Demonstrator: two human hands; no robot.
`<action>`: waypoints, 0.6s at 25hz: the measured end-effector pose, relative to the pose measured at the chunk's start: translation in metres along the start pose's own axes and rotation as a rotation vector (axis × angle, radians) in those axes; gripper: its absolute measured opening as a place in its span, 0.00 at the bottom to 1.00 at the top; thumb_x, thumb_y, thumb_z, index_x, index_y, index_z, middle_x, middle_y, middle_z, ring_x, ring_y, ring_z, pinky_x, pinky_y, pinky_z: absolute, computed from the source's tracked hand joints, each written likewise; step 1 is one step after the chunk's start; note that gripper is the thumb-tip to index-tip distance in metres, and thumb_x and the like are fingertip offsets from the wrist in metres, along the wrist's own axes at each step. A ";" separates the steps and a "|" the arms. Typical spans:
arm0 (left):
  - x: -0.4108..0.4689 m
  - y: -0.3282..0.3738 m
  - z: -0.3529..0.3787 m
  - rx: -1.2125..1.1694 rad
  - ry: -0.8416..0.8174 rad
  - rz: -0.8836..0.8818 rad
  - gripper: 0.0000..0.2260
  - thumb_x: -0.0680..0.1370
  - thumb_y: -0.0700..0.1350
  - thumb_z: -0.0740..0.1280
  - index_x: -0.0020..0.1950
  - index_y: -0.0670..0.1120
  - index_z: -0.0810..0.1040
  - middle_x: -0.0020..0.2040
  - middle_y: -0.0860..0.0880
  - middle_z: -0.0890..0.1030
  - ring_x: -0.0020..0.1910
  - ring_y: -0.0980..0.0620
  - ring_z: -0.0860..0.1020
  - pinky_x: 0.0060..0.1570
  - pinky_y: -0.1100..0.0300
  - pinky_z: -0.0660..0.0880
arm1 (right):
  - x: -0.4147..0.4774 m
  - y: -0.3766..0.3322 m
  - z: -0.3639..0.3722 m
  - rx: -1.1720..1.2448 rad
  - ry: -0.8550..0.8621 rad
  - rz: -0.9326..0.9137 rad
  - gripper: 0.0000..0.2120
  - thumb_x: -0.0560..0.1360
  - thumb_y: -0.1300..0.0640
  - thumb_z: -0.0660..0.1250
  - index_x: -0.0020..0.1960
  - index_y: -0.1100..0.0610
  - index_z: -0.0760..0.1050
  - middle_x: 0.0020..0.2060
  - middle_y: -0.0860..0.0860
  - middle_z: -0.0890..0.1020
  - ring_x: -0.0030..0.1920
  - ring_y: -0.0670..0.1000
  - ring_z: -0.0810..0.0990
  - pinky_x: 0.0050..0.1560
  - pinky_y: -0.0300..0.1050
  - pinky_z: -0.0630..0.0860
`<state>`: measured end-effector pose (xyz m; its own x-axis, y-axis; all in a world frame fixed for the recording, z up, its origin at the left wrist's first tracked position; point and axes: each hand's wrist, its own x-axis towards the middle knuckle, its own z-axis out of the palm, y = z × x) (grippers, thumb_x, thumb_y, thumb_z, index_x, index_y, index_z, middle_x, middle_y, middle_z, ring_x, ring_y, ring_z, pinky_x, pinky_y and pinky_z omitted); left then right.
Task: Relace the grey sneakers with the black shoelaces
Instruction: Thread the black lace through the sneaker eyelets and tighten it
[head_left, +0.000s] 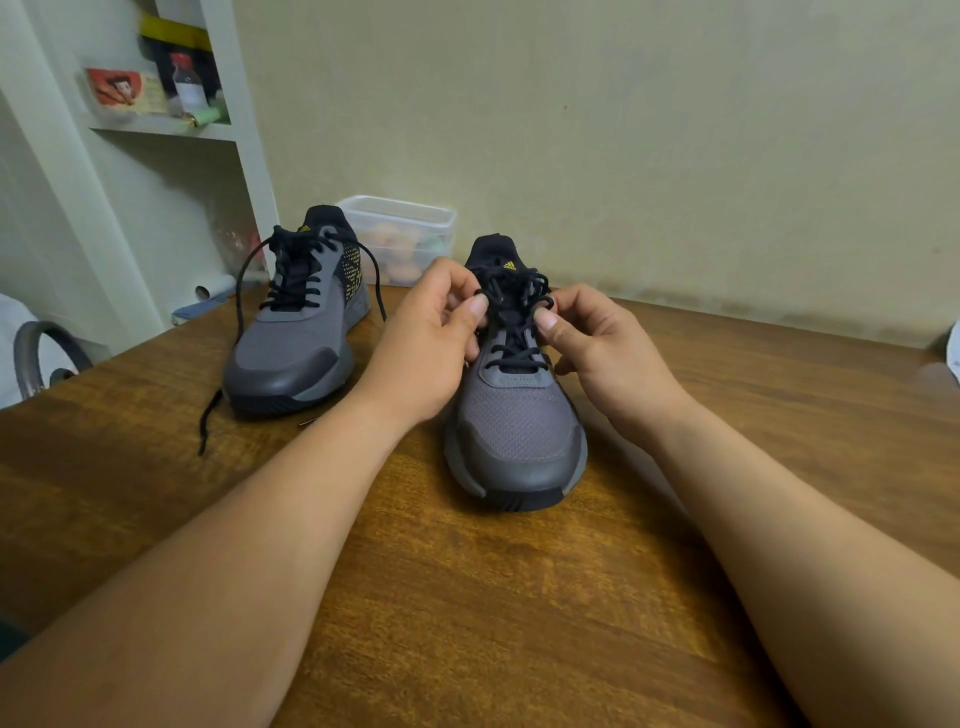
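A: Desk (467, 597) noted. Two grey sneakers are counted on it, upright, toes toward the wearer: near sneaker (514, 441) between the hands, far sneaker (291, 358) to its left, apart.
B: Handling?
A: Judged light, with stiff soles and soft mesh.
B: Hands?
A: Left hand (421, 343) and right hand (608, 353): fingers of each are pinched on the near lace (511, 358).
B: Laces?
A: Two are counted, limp, probably slippery, best gripped near the ends. The far lace (244, 291) trails onto the desk.
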<state>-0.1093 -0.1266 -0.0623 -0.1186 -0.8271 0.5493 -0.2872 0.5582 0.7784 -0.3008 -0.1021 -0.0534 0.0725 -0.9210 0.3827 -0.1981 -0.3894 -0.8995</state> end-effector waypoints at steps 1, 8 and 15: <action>0.000 0.000 0.000 -0.009 -0.003 -0.009 0.02 0.86 0.43 0.65 0.53 0.49 0.75 0.43 0.41 0.80 0.38 0.52 0.78 0.47 0.49 0.78 | 0.000 -0.001 0.001 -0.001 0.003 0.001 0.04 0.85 0.60 0.65 0.51 0.59 0.76 0.40 0.47 0.81 0.37 0.41 0.78 0.36 0.33 0.74; -0.001 -0.002 -0.002 -0.028 -0.071 -0.024 0.04 0.85 0.43 0.67 0.51 0.47 0.77 0.39 0.54 0.79 0.38 0.56 0.78 0.45 0.55 0.78 | -0.001 -0.002 0.000 -0.021 0.001 0.011 0.04 0.85 0.60 0.65 0.51 0.59 0.76 0.41 0.47 0.82 0.38 0.41 0.79 0.37 0.33 0.75; -0.001 -0.003 0.000 -0.016 0.009 -0.011 0.05 0.86 0.45 0.64 0.51 0.52 0.75 0.42 0.48 0.82 0.38 0.53 0.79 0.43 0.53 0.78 | -0.001 0.000 0.000 -0.034 0.001 0.025 0.06 0.85 0.58 0.65 0.52 0.60 0.76 0.39 0.45 0.81 0.39 0.42 0.77 0.38 0.33 0.74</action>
<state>-0.1083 -0.1275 -0.0653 -0.1067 -0.8328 0.5431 -0.2732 0.5498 0.7894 -0.3006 -0.1015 -0.0536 0.0664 -0.9304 0.3603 -0.2330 -0.3656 -0.9011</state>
